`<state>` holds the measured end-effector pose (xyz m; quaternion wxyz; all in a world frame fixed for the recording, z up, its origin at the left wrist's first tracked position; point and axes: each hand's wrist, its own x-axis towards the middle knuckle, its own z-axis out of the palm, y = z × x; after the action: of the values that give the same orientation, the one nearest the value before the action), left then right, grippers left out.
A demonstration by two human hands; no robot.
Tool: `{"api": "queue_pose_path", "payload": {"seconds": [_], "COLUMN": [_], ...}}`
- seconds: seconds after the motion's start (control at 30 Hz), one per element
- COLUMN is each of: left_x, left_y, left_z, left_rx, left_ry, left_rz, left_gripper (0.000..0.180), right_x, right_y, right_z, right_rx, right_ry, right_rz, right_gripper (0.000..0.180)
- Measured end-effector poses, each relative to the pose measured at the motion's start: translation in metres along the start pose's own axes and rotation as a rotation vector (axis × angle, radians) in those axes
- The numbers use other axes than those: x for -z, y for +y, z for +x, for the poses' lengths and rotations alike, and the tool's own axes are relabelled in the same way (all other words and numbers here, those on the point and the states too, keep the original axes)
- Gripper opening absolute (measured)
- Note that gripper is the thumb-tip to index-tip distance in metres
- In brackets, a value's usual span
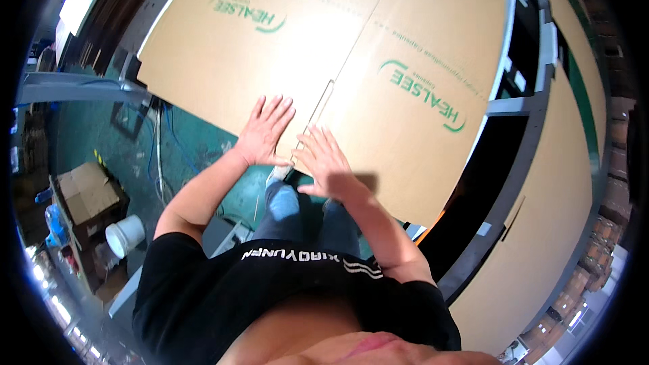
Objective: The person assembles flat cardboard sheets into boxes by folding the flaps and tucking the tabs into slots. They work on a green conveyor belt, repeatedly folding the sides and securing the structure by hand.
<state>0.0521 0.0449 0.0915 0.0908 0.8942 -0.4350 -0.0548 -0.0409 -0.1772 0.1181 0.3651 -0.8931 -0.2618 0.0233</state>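
Observation:
A large flat brown cardboard sheet with green printing lies in front of me, a narrow slot cut into it near its near edge. My left hand rests palm down on the sheet just left of the slot, fingers spread. Just right of the slot hovers or presses my right hand, fingers apart. Neither hand holds anything.
A grey metal frame runs along the right, with more brown cardboard sheets beyond it. On the green floor at left stand an open cardboard box and a white bucket. Blue cables lie near the sheet's edge.

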Motion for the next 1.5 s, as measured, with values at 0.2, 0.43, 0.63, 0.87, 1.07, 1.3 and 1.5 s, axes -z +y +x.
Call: {"api": "queue_pose_path", "payload": {"seconds": [0.2, 0.43, 0.63, 0.87, 1.07, 1.3, 1.5], "left_x": [0.005, 0.007, 0.007, 0.006, 0.004, 0.011, 0.019], "left_y": [-0.001, 0.000, 0.001, 0.003, 0.002, 0.006, 0.009], "left_z": [0.002, -0.003, -0.006, -0.007, -0.007, -0.008, -0.003], "left_rx": [-0.009, -0.022, -0.021, -0.056, -0.059, -0.038, -0.077], "left_ry": [-0.036, -0.014, -0.020, -0.001, 0.008, -0.052, -0.048], "left_rz": [0.010, 0.038, 0.034, 0.021, 0.031, 0.060, 0.019], "left_gripper": [0.118, 0.119, 0.116, 0.113, 0.113, 0.110, 0.106], "right_x": [-0.010, -0.016, -0.019, -0.017, -0.027, -0.038, -0.033], "right_y": [-0.002, -0.009, -0.009, -0.019, -0.022, -0.019, -0.010], "right_z": [-0.002, -0.003, -0.002, 0.010, 0.011, 0.010, 0.000], "right_rx": [-0.082, -0.084, -0.079, -0.131, -0.142, -0.122, -0.059], "right_ry": [-0.033, 0.011, 0.004, 0.059, 0.124, 0.207, 0.254], "right_rz": [-0.183, -0.232, -0.272, -0.271, -0.288, -0.220, -0.089], "right_gripper": [0.065, 0.061, 0.064, 0.055, 0.048, 0.046, 0.050]}}
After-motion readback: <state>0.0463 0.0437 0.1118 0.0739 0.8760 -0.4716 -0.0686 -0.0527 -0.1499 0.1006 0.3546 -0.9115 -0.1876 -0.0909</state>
